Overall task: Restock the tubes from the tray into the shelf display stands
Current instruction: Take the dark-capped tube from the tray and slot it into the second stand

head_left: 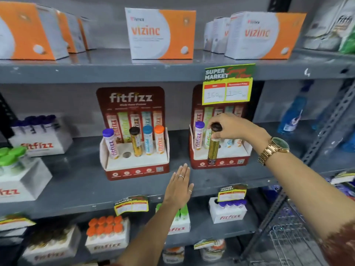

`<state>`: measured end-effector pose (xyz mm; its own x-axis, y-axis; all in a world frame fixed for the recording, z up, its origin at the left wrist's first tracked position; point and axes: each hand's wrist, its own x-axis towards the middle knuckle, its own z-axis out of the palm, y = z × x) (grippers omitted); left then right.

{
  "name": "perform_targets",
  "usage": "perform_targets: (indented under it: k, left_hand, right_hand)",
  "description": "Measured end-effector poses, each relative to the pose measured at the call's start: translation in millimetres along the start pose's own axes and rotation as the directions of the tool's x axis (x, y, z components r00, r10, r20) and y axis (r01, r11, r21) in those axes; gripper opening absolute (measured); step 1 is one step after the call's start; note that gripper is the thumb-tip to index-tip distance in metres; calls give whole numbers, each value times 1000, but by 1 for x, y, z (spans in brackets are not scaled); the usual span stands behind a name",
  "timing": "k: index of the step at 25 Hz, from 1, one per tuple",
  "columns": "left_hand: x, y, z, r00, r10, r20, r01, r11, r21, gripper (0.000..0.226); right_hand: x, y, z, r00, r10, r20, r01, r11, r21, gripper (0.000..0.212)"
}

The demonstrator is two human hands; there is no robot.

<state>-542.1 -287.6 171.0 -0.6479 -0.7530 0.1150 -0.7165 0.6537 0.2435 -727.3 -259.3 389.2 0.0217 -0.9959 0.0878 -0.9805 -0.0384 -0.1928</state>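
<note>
- Nearest the camera, at the lower right, a wire basket (288, 244) is partly cut off by the right forearm and the frame edge.
- On the middle shelf (80, 181), the left hand (179, 186) lies flat with fingers together and spread on nothing, just in front of the gap between the two display stands.
- The right hand (228, 127), with a gold watch (276, 148) on its wrist, is clamped around the dark cap of a gold tube (213, 148), held upright in front of the right stand (221, 162).
- The hand and a yellow price tag (227, 91) hide much of that stand; one purple-capped tube (198, 135) is clear there, others behind are hard to count.
- The left stand (134, 166) holds four tubes: purple, dark, blue and orange caps, with one empty hole (126, 154) after the purple one.
- Farthest up, the top shelf carries orange-and-white boxes (159, 33); the outer ones are blurred.
</note>
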Motion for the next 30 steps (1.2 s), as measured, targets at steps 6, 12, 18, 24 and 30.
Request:
perform_targets:
  k: [6, 12, 18, 24, 30]
  left_hand:
    - [15, -3, 21, 998, -32, 61, 27, 997, 78, 59]
    - [16, -2, 22, 997, -42, 57, 38, 996, 79, 60]
    - [16, -2, 19, 995, -44, 91, 37, 997, 71, 60]
    - [17, -3, 18, 993, -42, 106, 35, 997, 69, 61]
    - [17, -4, 20, 994, -43, 100, 36, 997, 67, 61]
  right_hand:
    - [9, 21, -8, 998, 35, 58, -38, 998, 49, 14]
    - [19, 26, -18, 976, 119, 184, -134, 988, 71, 34]
    - [26, 18, -17, 975, 149, 163, -155, 988, 26, 28]
    - [25, 19, -20, 976, 181, 124, -192, 978, 83, 16]
    - [19, 22, -25, 974, 168, 152, -196, 963, 186, 26]
